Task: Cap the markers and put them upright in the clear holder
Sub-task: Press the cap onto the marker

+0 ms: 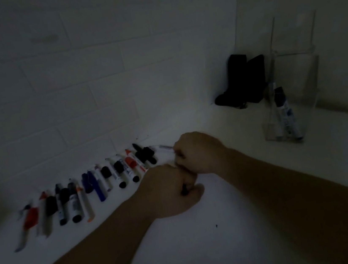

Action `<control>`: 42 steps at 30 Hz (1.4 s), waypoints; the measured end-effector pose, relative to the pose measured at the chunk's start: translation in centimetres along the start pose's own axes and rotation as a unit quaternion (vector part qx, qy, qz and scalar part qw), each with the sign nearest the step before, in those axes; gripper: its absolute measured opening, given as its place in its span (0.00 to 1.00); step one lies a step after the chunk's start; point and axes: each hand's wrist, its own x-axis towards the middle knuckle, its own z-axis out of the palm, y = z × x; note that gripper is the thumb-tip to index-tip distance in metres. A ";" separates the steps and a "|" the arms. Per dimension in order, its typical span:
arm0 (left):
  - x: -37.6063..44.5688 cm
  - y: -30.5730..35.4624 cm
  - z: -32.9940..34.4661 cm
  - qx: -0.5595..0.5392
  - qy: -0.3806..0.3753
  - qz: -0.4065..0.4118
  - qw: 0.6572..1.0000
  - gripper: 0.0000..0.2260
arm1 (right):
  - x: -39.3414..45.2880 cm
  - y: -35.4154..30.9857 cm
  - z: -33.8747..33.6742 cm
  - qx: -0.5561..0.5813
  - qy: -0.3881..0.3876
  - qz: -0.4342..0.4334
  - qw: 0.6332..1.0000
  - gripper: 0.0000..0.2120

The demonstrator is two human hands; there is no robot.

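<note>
A row of several markers and loose caps [100,183], red, black, blue and orange, lies along the base of the tiled wall. My right hand [195,153] grips a white-barrelled marker [165,148] whose end sticks out to the left. My left hand [171,189] sits just below it, fingers curled round a small dark piece [185,189], apparently a cap. The two hands touch. The clear holder [286,117] stands at the right, with a capped blue marker [285,112] upright inside it.
A black object [241,80] leans in the corner behind the holder. A white tiled wall [74,89] rises behind the marker row. The white counter [206,249] stretches toward me under my forearms. The scene is dim.
</note>
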 end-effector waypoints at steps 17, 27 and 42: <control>4.4 -4.2 -6.0 -0.061 -0.097 -0.208 0.971 0.05 | -5.6 4.4 -0.3 0.161 0.139 0.143 0.967 0.16; 9.0 -10.0 -4.3 0.179 -0.321 -0.251 0.895 0.17 | -5.8 4.4 -0.7 0.226 0.125 0.142 0.955 0.15; 1.7 -0.9 -2.1 -0.084 0.031 -0.183 0.979 0.07 | -5.5 3.5 -1.5 0.208 0.176 0.089 0.958 0.05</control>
